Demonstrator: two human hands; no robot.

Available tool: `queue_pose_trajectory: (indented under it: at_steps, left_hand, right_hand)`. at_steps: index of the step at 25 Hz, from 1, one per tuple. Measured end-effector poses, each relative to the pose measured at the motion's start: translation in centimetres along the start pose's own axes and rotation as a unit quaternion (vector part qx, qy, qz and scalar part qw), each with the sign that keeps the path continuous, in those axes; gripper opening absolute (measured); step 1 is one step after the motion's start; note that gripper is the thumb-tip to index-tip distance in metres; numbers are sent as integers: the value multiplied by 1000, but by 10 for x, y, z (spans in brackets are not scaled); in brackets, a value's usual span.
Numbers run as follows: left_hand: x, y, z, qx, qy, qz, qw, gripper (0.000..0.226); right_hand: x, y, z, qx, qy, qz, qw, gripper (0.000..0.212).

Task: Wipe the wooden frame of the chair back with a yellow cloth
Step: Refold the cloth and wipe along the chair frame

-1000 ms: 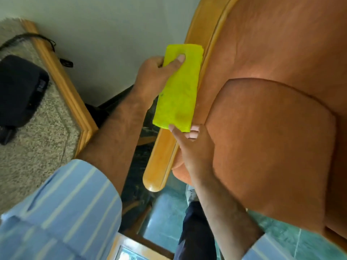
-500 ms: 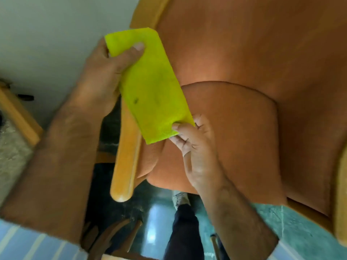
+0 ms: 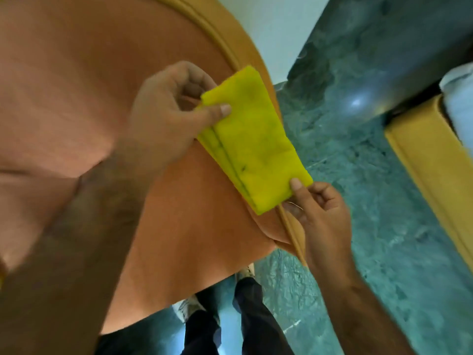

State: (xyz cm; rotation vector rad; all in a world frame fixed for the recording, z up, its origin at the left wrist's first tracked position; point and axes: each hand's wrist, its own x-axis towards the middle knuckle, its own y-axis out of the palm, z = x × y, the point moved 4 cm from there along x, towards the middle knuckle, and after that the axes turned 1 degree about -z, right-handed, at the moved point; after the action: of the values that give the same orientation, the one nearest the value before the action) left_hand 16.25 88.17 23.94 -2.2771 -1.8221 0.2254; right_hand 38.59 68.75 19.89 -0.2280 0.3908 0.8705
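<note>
A green marbled floor (image 3: 358, 155) fills the right and lower parts of the view, with a pale wall (image 3: 276, 29) above it and a second piece of yellow-wood furniture (image 3: 430, 162) at the right edge.

The left hand (image 3: 169, 116) has its grip clamped on the upper end of the yellow cloth (image 3: 253, 142): the thumb lies flat on top of the fabric and the curled fingers sit behind the edge. The right hand (image 3: 322, 208) has its grip pinched on the lower corner of the same cloth, thumb on the upper face, the other fingers tucked underneath against the wood. Between the 2 hands the cloth is folded into a long strip of several layers, marked with a few dark smudges, and laid along the wooden frame (image 3: 238, 47) of the chair back, covering the stretch of rail that runs on the right side of the seat back. The frame shows bare above the cloth, curving up toward the top of the view, and again below it beside the right hand.

Orange upholstery (image 3: 76, 73) spreads across the left and centre, touching the rail. Below the cushion edge, the person's dark trousers (image 3: 230, 326) and a light shoe (image 3: 186, 306) stand on the floor.
</note>
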Motion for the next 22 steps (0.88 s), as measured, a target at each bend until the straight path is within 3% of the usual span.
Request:
queue_pose_trajectory:
  at_steps: [4,8,11,14,16,18,22]
  left_hand:
    - [-4,113,1,140,51,75,986,27]
    - [-9,153,43,212,19,76,974,24]
    - [-8,162,54,286,52,79,953,30]
    - [11,156,42,425,233,33,874,50]
    - [39,151,31,474,309,30,824,60]
    - [73,147,29,543,305,81,778,70]
    - [111,135,39,603,297,179,719,82]
  right_hand:
    - [36,-71,-28,-204,18,-101,973,26]
    - [59,-92,-62,-308,58,-87,946,26]
    - [69,-93,-75,-371,33,-84,924,31]
    - [73,-65,-68,-439,-123,-47,889,67]
    - [78,-27,-63,-491,-222,19,842,78]
    - [89,11,-64,-531,-229,56,814,82]
    - [117,64,-50,-533,-245,4,810,83]
